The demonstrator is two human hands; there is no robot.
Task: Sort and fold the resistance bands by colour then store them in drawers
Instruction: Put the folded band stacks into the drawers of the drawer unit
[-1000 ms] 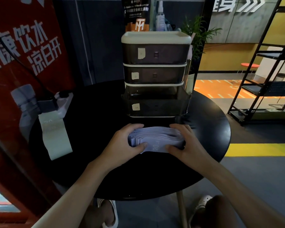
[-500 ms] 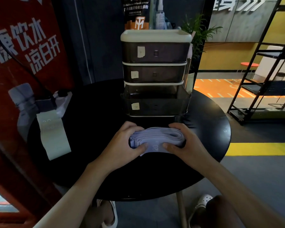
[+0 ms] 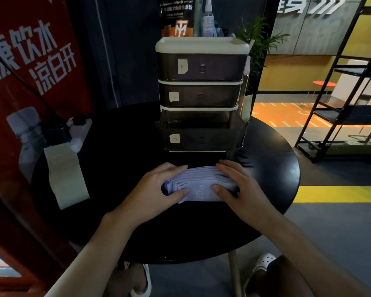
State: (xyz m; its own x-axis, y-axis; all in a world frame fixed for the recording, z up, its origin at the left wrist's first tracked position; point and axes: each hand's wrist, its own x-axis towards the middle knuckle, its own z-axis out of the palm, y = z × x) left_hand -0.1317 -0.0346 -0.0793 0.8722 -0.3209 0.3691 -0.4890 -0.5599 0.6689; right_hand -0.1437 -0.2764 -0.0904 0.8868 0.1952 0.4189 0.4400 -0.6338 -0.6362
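Gripping the folded lilac bands (image 3: 201, 183) from both ends in the head view, my left hand (image 3: 159, 189) and right hand (image 3: 238, 189) each curl their fingers over the far side and press a thumb on the near flap. The bands are flat, matte rubbery strips layered into a soft oblong bundle. Its long axis runs left to right, parallel to the near edge of the round, glossy black table (image 3: 201, 236), and it lies about mid-table. A "20 LB" print on the top flap reads sideways. Just beyond it stands the smoky plastic drawer unit (image 3: 201, 67) with cream trim, its bottom drawer (image 3: 201, 136) pulled out towards me. A pale green band (image 3: 64, 174) lies flat at the table's left edge, its long axis pointing roughly away from me.
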